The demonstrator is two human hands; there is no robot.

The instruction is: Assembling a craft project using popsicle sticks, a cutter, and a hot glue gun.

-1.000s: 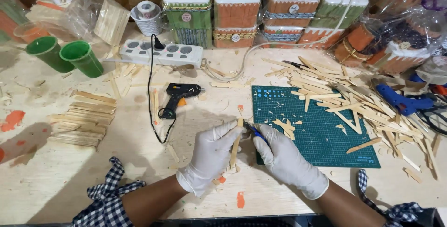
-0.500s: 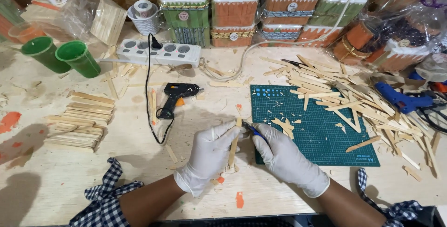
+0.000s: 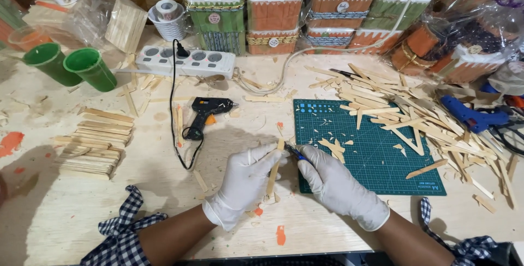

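Note:
Both hands wear white gloves. My left hand [image 3: 243,184] pinches a thin wooden stick [image 3: 274,168] held nearly upright over the wooden table. My right hand [image 3: 335,184] grips a small craft knife [image 3: 295,152] whose tip touches the upper end of that stick. The hands meet at the left edge of a green cutting mat [image 3: 376,162] strewn with wood shavings.
A black glue gun [image 3: 207,110] lies left of the mat, its cord running to a white power strip [image 3: 188,61]. Stacked sticks [image 3: 93,143] sit at left, two green cups [image 3: 73,67] beyond. Loose sticks [image 3: 415,113] and a blue glue gun [image 3: 472,116] lie right. Decorated boxes [image 3: 273,18] line the back.
Both hands stay at the mat's left edge with stick and knife; only the camera view shifts slightly.

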